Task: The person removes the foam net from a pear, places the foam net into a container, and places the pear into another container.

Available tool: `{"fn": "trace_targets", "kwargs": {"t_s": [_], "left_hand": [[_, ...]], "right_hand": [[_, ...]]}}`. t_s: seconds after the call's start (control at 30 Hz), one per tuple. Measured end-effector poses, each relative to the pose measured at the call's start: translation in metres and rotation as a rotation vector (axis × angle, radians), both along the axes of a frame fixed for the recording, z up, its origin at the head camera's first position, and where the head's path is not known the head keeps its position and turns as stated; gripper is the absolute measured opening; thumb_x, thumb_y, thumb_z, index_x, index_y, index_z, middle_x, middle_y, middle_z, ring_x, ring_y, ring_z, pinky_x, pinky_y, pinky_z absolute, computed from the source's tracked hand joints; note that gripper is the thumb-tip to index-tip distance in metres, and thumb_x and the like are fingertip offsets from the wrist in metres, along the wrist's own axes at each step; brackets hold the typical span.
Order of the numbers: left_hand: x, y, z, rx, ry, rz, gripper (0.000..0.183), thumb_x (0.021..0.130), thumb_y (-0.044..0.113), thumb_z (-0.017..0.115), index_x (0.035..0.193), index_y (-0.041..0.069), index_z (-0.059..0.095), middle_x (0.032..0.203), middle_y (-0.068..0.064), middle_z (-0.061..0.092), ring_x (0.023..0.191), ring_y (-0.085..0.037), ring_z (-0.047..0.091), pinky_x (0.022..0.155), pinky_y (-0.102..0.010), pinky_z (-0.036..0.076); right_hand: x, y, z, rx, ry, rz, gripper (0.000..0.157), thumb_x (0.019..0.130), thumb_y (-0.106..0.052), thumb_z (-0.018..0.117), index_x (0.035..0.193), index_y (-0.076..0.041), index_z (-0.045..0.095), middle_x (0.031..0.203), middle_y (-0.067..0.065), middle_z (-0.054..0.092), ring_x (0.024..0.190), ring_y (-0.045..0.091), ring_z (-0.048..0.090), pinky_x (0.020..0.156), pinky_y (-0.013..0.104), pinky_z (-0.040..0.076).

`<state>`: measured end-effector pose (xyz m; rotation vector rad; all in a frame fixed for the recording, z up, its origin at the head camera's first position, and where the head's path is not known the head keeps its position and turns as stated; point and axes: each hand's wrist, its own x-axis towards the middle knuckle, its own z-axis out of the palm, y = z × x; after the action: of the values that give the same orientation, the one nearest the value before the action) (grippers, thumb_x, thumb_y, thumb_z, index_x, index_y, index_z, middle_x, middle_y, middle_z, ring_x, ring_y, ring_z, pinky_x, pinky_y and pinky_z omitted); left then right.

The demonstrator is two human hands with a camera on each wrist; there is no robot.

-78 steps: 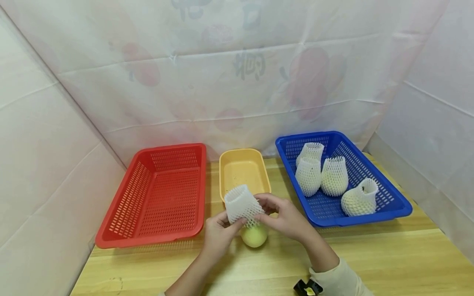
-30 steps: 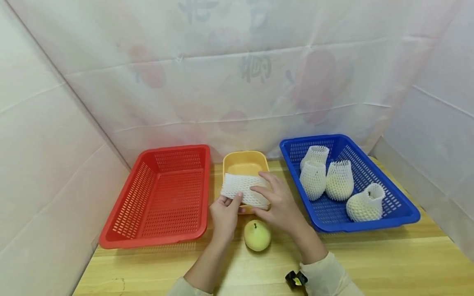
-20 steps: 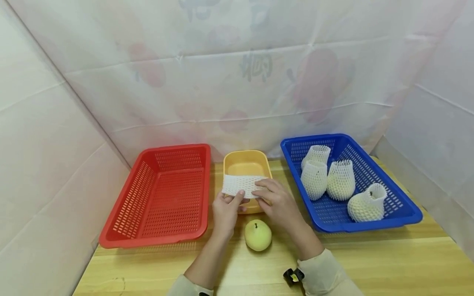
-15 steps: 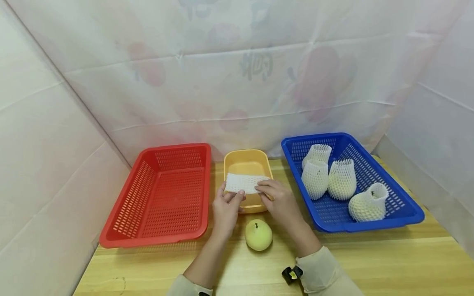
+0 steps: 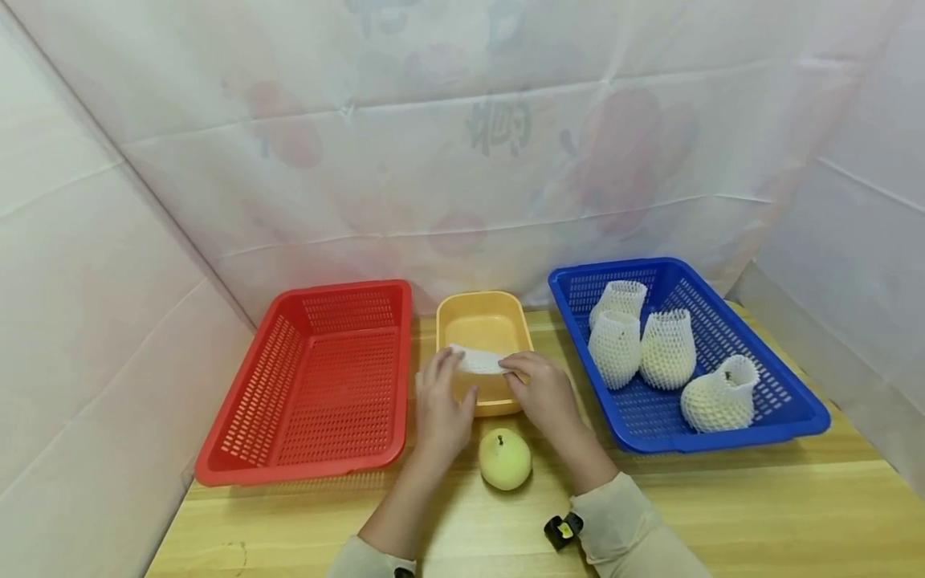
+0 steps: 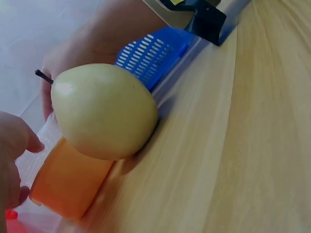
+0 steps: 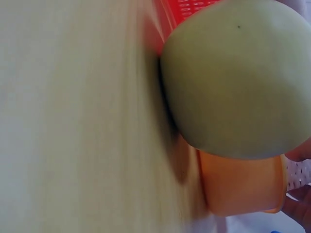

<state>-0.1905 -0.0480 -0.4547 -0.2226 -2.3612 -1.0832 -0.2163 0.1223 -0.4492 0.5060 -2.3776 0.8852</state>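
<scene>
A white foam net sleeve [image 5: 480, 361] is stretched flat over the yellow tray [image 5: 506, 401]. My right hand [image 5: 545, 397] pinches the sleeve's right end between thumb and fingers; in the right wrist view the mesh shows between its fingertips. My left hand [image 5: 441, 409] is at the sleeve's left end, fingers extended against its edge, with the thumb apart from them. A bare yellow-green pear [image 5: 504, 459] stands stem up on the table between the forearms. In the left wrist view the pear [image 6: 104, 111] hides part of the tray.
A red basket [image 5: 401, 385] stands left of the tray. At the right, a blue basket [image 5: 723, 441] holds several pears in foam nets [image 5: 668, 349]. A white printed cloth [image 5: 462, 160] hangs behind. A black wrist camera [image 5: 562, 531] sits at the right cuff.
The sleeve has come off the pear, which is left standing on the table. Both hands brought the sleeve over the tray, and the left fingers have spread from their pinch.
</scene>
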Motion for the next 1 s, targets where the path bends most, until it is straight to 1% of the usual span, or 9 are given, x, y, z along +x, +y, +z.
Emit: {"fn": "trace_targets", "kwargs": {"t_s": [0.1,0.2,0.33,0.43,0.53,0.73,0.8,0.87,1.0], "left_hand": [[-0.002,0.0,-0.001,-0.177,0.132,0.028,0.038,0.075,0.001,0.081,0.11,0.014,0.073,0.131,-0.003,0.061,0.113,-0.029,0.051,0.085,-0.043,0.047],[-0.005,0.0,0.0,-0.28,0.204,0.049,0.037,0.073,0.001,0.081,0.106,0.015,0.075,0.12,0.0,0.068,0.1,-0.026,0.055,0.074,-0.037,0.043],[-0.01,0.001,0.003,-0.354,0.162,0.022,0.033,0.075,0.003,0.08,0.105,0.016,0.076,0.105,0.002,0.073,0.088,-0.021,0.059,0.072,-0.033,0.045],[-0.014,0.002,0.003,-0.407,0.105,-0.003,0.021,0.078,0.004,0.078,0.095,0.017,0.079,0.094,0.004,0.074,0.082,-0.018,0.062,0.068,-0.032,0.044],[-0.02,0.002,0.002,-0.442,0.094,-0.019,0.017,0.079,0.003,0.076,0.087,0.017,0.08,0.088,0.005,0.073,0.078,-0.017,0.066,0.063,-0.032,0.045],[-0.029,0.004,0.001,-0.425,0.176,-0.003,0.017,0.075,-0.002,0.076,0.079,0.014,0.078,0.084,0.002,0.071,0.071,-0.017,0.069,0.058,-0.032,0.048],[-0.03,0.004,0.0,-0.42,0.182,-0.001,0.016,0.073,-0.002,0.076,0.079,0.013,0.078,0.084,0.001,0.071,0.07,-0.017,0.069,0.058,-0.032,0.049],[-0.03,0.003,0.0,-0.424,0.161,-0.013,0.015,0.074,-0.001,0.076,0.081,0.013,0.078,0.084,0.001,0.071,0.072,-0.018,0.069,0.061,-0.033,0.051],[-0.029,0.001,0.0,-0.481,0.056,-0.079,0.008,0.081,0.011,0.076,0.089,0.011,0.078,0.087,-0.002,0.075,0.08,-0.021,0.069,0.071,-0.037,0.055]], "right_hand": [[0.001,-0.002,0.003,0.029,-0.03,-0.015,0.017,0.08,-0.003,0.079,0.095,-0.01,0.079,0.099,0.005,0.075,0.095,0.024,0.071,0.084,0.04,0.058],[0.002,-0.003,0.005,0.058,-0.049,-0.024,0.016,0.08,-0.005,0.08,0.094,-0.011,0.079,0.1,0.004,0.074,0.097,0.024,0.07,0.084,0.04,0.058],[0.002,-0.003,0.005,0.12,-0.029,-0.032,0.017,0.076,-0.005,0.083,0.091,-0.012,0.079,0.102,0.003,0.074,0.097,0.025,0.066,0.084,0.039,0.057],[0.001,-0.003,0.004,0.164,0.01,-0.04,0.018,0.072,-0.004,0.086,0.087,-0.012,0.08,0.098,0.004,0.072,0.092,0.027,0.06,0.079,0.037,0.054],[0.001,-0.003,0.004,0.176,0.011,-0.042,0.02,0.07,-0.002,0.086,0.085,-0.013,0.08,0.094,0.004,0.07,0.087,0.027,0.058,0.075,0.037,0.051],[0.0,-0.004,0.003,0.183,-0.051,-0.054,0.02,0.072,-0.003,0.085,0.088,-0.014,0.079,0.093,0.001,0.071,0.086,0.024,0.068,0.076,0.041,0.056],[0.0,-0.004,0.002,0.208,-0.058,-0.071,0.019,0.074,-0.006,0.084,0.089,-0.015,0.079,0.095,0.0,0.072,0.087,0.024,0.068,0.075,0.042,0.056],[0.0,-0.003,0.002,0.261,-0.079,-0.089,0.015,0.077,-0.012,0.081,0.091,-0.017,0.079,0.098,-0.001,0.074,0.087,0.026,0.066,0.074,0.044,0.054],[0.002,-0.003,0.004,0.378,-0.216,-0.102,0.008,0.086,-0.03,0.073,0.089,-0.025,0.079,0.097,-0.007,0.075,0.085,0.023,0.056,0.072,0.042,0.043]]}}
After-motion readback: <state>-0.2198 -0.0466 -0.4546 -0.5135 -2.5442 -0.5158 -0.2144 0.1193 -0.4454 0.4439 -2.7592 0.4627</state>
